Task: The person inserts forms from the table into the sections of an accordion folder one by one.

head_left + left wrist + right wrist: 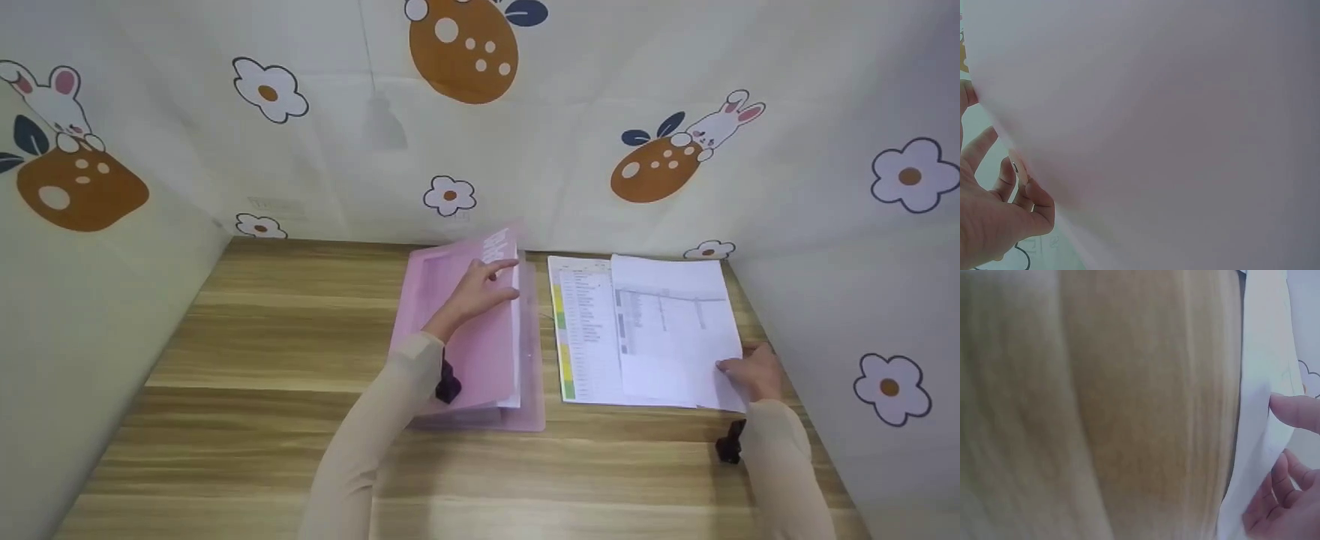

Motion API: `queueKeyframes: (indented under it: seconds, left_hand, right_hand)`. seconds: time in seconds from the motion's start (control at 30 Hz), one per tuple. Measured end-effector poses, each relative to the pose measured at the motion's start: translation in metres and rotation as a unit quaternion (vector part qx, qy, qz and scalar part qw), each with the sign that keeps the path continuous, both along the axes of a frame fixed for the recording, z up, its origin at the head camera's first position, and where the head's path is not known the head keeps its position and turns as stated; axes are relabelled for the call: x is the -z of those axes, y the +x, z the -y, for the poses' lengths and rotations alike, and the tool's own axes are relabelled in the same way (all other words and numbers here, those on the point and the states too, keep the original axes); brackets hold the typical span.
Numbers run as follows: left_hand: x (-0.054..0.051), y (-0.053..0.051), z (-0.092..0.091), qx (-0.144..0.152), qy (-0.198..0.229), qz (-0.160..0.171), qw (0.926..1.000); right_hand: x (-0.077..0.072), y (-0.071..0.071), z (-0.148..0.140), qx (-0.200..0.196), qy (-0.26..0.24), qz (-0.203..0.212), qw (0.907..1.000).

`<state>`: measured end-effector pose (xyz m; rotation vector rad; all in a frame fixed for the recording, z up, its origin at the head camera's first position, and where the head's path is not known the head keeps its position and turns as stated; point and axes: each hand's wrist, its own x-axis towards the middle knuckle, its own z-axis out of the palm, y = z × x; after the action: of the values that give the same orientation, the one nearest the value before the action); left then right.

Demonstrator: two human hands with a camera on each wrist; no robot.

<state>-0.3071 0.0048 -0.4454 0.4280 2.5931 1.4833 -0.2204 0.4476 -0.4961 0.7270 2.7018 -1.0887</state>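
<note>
A pink folder [474, 341] lies near the middle of the table's [262, 330] far edge, left hand [474, 294] gripping its raised cover [487, 360]. Near the right edge, the right hand [754, 373] pinches printed sheets [671, 337]; a light, even grip should prevent creasing.

The long sleeves [375, 427] are plain cream, lightly creased, with a small, blocky black device [448, 384] at each wrist.
</note>
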Motion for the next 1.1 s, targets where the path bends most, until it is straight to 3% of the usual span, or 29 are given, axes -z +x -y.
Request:
queueKeyframes:
  seconds: [0.17, 0.33, 0.5, 0.83, 1.1]
  left_hand:
    - [0.001, -0.001, 0.0, 0.001, 0.003, -0.004, 1.0]
    - [0.001, -0.001, 0.0, 0.002, 0.004, -0.011, 0.9999]
    - [0.001, -0.001, 0.0, 0.003, 0.009, -0.008, 0.9999]
    - [0.001, -0.001, 0.0, 0.005, 0.003, -0.018, 0.9998]
    - [0.001, -0.001, 0.0, 0.004, 0.006, -0.02, 0.9998]
  right_hand:
    - [0.003, -0.002, 0.003, -0.002, 0.009, -0.009, 0.9999]
    - [0.004, -0.004, 0.003, -0.029, 0.032, -0.018, 0.9989]
    - [0.003, -0.005, -0.001, -0.052, 0.026, 0.008, 0.9983]
    - [-0.022, -0.004, -0.014, -0.128, -0.036, -0.002, 0.9911]
    - [-0.03, 0.002, -0.013, -0.106, -0.063, -0.044, 0.9915]
